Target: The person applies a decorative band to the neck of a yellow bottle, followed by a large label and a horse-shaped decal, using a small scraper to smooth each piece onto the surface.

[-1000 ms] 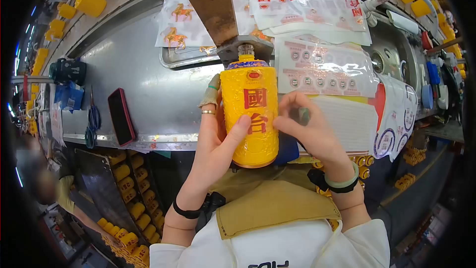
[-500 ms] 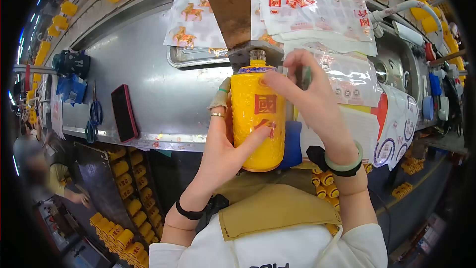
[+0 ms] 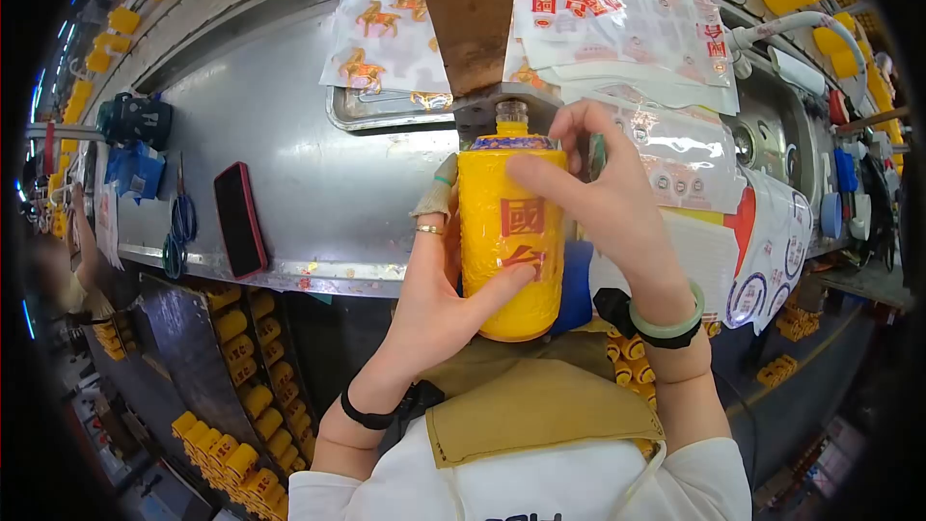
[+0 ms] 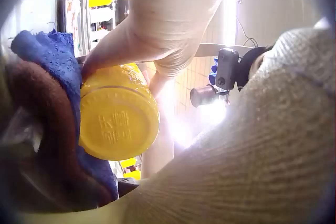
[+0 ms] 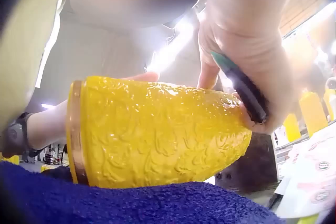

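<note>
left hand (image 3: 434, 299) wraps the bottle (image 3: 509, 232), which lies on a blue cloth (image 3: 576, 291) at the counter's (image 3: 318, 174) near edge, neck pointing far; right hand (image 3: 612, 198) clasps a green stick (image 5: 241, 88), fingers touching the bottle's shoulder

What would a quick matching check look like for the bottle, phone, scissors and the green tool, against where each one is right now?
Things:
1 yellow bottle
2 phone
3 scissors
4 green tool

Places:
A held in the right hand
B flat on the steel bench, left of the bottle
C gripped by the left hand, against a blue cloth
D on the bench, left of the phone

Pairs: 1-C, 2-B, 3-D, 4-A.
</note>
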Demonstrator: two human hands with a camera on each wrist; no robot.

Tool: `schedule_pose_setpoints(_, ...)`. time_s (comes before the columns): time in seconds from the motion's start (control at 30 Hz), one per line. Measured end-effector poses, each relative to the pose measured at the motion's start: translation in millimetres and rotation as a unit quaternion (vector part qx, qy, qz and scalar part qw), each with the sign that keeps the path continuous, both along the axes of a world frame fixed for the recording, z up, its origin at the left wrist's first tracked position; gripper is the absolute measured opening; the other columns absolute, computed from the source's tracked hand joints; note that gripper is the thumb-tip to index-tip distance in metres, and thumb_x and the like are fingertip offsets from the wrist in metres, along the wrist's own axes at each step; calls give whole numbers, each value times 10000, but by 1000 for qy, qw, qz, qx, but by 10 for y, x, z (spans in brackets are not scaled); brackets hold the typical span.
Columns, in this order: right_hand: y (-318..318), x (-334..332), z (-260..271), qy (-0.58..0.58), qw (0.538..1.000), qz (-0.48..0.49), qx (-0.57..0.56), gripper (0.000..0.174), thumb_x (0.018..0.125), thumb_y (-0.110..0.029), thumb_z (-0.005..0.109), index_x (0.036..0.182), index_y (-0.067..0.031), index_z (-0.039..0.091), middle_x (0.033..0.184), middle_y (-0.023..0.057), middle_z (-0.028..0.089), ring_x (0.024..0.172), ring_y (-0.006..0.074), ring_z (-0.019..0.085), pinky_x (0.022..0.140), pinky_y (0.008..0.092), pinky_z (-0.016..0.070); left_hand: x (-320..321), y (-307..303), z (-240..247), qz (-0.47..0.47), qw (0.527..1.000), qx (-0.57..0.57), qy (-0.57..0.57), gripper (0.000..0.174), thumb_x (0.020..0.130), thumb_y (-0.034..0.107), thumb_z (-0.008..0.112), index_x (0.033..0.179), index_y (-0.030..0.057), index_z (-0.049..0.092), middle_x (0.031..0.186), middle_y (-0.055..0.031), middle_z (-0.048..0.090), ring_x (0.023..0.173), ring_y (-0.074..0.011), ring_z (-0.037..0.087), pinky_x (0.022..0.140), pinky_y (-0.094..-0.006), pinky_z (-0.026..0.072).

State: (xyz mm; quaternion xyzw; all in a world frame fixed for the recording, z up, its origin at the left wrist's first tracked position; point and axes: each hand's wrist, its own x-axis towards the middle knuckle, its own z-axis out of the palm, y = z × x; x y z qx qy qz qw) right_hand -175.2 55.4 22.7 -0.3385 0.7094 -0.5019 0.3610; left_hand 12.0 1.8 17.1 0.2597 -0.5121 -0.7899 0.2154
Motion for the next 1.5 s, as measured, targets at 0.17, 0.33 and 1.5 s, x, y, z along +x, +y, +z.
schedule_pose_setpoints(0.17,29,-25,-6,-122,992,-15,-20,420,816,-306,855,1010,-50,584,924,21,615,865,87,555,765,261,476,116,-82,-86,55,984,164,49,761,1005,47,576,1619,-2,129,1612,-164,315,1489,-267,336,1225,-407,268)
schedule_pose_setpoints(0.33,70,-11,-55,-6,1000,-5,10,422,822,-294,854,1036,-40,595,917,2,607,837,88,544,760,257,472,93,-23,-112,-3,999,31,17,825,970,46,631,1621,8,126,1607,-166,320,1489,-263,335,1228,-409,259)
schedule_pose_setpoints(1.5,394,263,-148,-138,989,-38,-38,638,886,-129,791,1441,-53,485,880,-38,481,810,71,439,741,220,385,-132,-157,20,21,999,44,2,747,996,26,581,1625,28,178,1592,-161,370,1459,-252,383,1211,-406,284)
